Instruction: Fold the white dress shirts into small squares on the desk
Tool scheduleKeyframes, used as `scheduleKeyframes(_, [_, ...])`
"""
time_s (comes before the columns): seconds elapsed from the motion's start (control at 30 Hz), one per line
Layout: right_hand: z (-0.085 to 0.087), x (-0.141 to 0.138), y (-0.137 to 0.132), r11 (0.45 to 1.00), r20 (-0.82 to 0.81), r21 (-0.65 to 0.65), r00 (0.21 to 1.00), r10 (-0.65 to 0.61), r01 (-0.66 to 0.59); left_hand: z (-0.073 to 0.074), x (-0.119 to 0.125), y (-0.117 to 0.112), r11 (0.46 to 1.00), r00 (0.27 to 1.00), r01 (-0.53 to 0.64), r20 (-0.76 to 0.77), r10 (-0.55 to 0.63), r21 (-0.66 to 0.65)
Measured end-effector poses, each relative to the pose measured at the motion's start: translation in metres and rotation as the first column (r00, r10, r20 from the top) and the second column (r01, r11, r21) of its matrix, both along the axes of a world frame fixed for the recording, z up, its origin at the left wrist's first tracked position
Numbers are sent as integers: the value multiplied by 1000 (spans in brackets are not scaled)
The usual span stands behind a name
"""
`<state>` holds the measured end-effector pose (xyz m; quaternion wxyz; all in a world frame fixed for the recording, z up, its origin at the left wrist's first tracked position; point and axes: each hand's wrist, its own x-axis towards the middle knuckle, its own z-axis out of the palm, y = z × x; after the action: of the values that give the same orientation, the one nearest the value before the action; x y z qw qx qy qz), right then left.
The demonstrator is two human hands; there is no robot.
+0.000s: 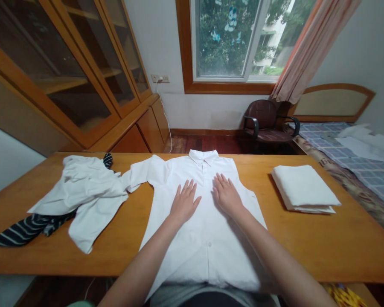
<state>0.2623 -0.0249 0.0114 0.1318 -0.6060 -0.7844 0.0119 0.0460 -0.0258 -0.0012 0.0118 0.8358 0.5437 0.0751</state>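
A white collared shirt (208, 247) lies flat and face up on the wooden table (326, 238), collar pointing away from me. My left hand (184, 202) rests palm down on its chest, fingers stretched out. Just to the right, my right hand (226, 195) lies flat on the shirt the same way. Neither hand holds anything. The shirt's left sleeve (137, 174) stretches out toward a pile of clothes.
A crumpled white garment (86, 192) and a dark striped tie (28, 227) lie on the table's left. A stack of folded white shirts (302, 187) sits on the right. Behind are a glass-door cabinet (67, 72), a dark chair (265, 121), a window and a bed (365, 166).
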Motion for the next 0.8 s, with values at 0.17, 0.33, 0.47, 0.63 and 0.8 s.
scheduleKeyframes(0.17, [-8, -49, -6, 994, -48, -12, 993, 105, -106, -1, -11, 1, 1000, 1000, -22, -13, 22, 6])
scheduleKeyframes(0.33, [-15, -27, 3, 999, -24, -31, 999, 33, -33, 0, -25, 14, 997, 997, -72, -32, 72, 3])
scheduleKeyframes(0.47, [-16, 10, 13, 998, 13, -54, 999, -45, 46, -4, -39, 32, 992, 991, -126, -42, 126, 9])
scheduleKeyframes(0.63, [-20, 48, 22, 993, 28, -58, 994, -102, 104, -6, -48, 52, 990, 989, -143, -48, 143, 10])
scheduleKeyframes(0.8, [-22, 61, 26, 992, 33, -53, 994, -109, 110, -6, -46, 63, 992, 992, -123, -37, 123, 3])
